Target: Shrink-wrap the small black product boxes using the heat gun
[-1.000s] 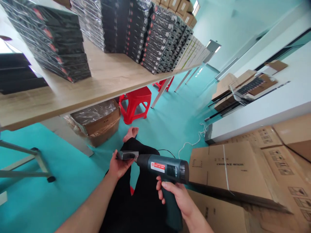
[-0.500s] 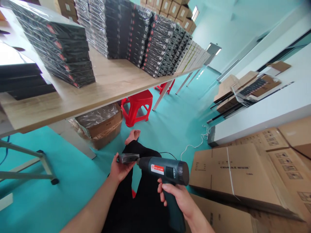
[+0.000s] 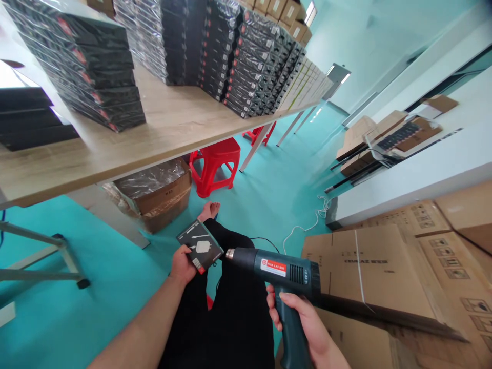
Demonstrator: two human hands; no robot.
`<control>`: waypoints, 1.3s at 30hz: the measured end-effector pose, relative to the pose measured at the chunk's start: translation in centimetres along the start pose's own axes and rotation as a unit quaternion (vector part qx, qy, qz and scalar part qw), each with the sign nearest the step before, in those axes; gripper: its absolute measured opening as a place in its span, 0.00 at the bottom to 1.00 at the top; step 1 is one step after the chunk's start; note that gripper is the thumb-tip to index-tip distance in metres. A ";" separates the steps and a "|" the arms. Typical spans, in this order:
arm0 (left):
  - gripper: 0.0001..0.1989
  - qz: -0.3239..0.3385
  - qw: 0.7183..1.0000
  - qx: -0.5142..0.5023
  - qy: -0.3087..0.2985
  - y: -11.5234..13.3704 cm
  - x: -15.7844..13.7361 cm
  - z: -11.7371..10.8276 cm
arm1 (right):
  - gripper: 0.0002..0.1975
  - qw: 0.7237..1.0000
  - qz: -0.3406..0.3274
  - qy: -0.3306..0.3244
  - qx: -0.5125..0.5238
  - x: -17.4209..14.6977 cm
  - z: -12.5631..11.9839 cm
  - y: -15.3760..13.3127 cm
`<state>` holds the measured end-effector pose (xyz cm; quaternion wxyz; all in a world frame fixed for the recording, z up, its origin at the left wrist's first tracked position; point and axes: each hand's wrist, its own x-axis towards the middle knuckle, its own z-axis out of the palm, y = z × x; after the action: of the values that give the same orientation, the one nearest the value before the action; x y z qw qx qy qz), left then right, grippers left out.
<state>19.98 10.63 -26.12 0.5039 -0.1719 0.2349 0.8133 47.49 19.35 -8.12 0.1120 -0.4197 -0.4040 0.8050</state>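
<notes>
My left hand (image 3: 183, 265) grips a small flat dark box (image 3: 191, 241) by its lower left edge, thumb on top. The printed face, with a white charger and cable picture and a red corner, is turned up toward me. In my right hand (image 3: 298, 318) is a dark green heat gun (image 3: 284, 269), fingers wrapped round its handle. Its metal nozzle points left at the box's right corner, a small gap apart. Both are above my black trouser legs (image 3: 230, 312).
Wrapped stacks of black boxes (image 3: 103, 77) stand on the wooden table (image 3: 169, 115). Beneath it are a red stool (image 3: 219, 164) and an open carton (image 3: 161, 197). Large cartons (image 3: 357, 271) rise at right. A white cable (image 3: 303, 230) lies on the floor.
The box has turned from nearly edge-on to showing its printed face. The heat gun has moved right, and its nozzle is now farther from my left hand.
</notes>
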 end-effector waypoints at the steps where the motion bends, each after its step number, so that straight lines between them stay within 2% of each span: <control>1: 0.16 -0.009 1.000 0.010 0.008 0.0 0.2 -0.2 | 0.14 1.000 0.003 0.003 -0.003 -0.2 -0.1 0.1; 5: 0.11 -0.020 0.999 0.026 0.013 -0.1 0.4 -0.5 | 0.14 1.000 0.020 0.007 -0.013 -0.7 -0.1 0.1; 11: 0.11 -0.017 1.000 0.017 0.019 0.0 0.0 0.1 | 0.13 0.998 0.042 -0.009 -0.041 -1.2 0.5 -0.2; 16: 0.11 -0.034 0.999 -0.001 0.028 0.0 0.1 -0.2 | 0.14 0.997 0.018 0.003 -0.080 -1.4 1.0 -0.2; 22: 0.10 -0.032 0.998 0.039 0.020 -0.4 0.5 -0.6 | 0.14 0.992 0.050 -0.038 -0.113 -1.7 1.7 0.1; 27: 0.07 -0.026 0.998 0.060 0.025 -1.0 0.5 -0.6 | 0.14 0.995 0.013 -0.002 -0.099 -1.4 2.0 0.2; 31: 0.08 -0.019 0.996 0.088 0.015 -1.5 0.4 -0.2 | 0.14 0.995 0.026 -0.022 -0.099 -1.1 2.5 -0.2; 39: 0.11 0.013 0.983 0.181 -0.032 -2.3 0.5 -0.8 | 0.13 0.997 -0.037 -0.024 -0.067 0.8 3.2 -1.7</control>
<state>21.90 11.43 -27.51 0.5234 -0.0492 0.3640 0.7689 44.27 19.06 -6.29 0.1039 -0.3918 -0.4753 0.7809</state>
